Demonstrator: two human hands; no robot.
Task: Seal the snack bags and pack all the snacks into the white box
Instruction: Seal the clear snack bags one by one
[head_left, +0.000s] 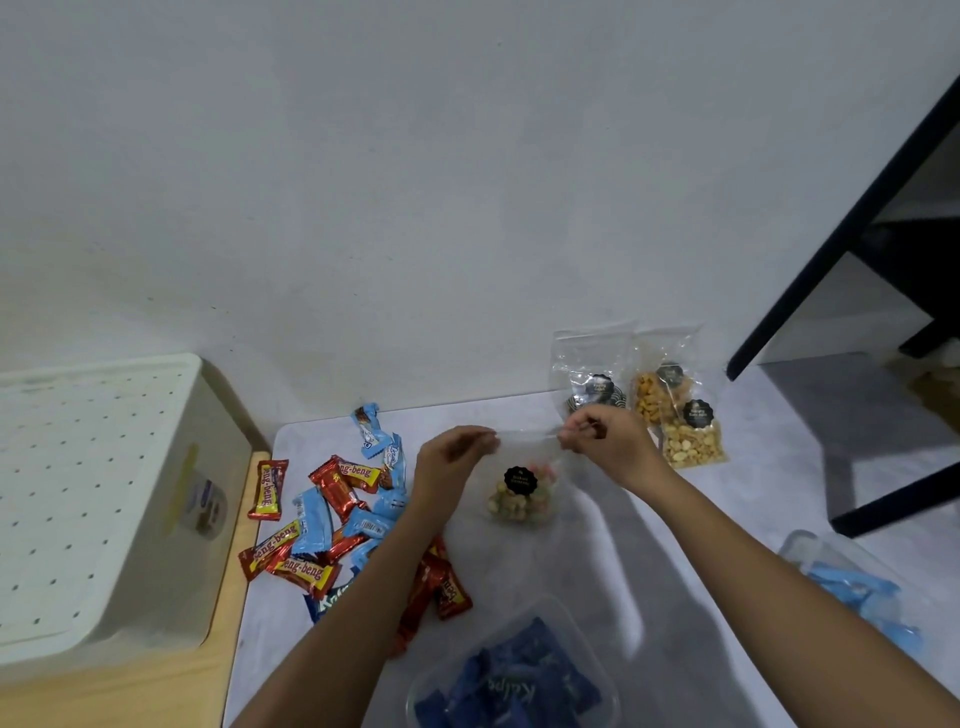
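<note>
At the centre of the frame a clear snack bag (522, 491) with pale round pieces and a black label, its print too small to read, hangs over the grey surface (587, 561). The left hand (452, 457) and the right hand (605, 441) each pinch a top corner, fingers closed on the plastic strip stretched between them. Open room lies below the bag. Upper right, three more clear bags (670, 400) lean by the wall. Left of centre, red "beng-beng" bars (304, 569) and light blue wrappers (311, 519) lie scattered. The white box (98, 499), lid on, sits at the left edge, cut off. A clear tub (511, 680) of dark blue packets is cropped at the bottom
</note>
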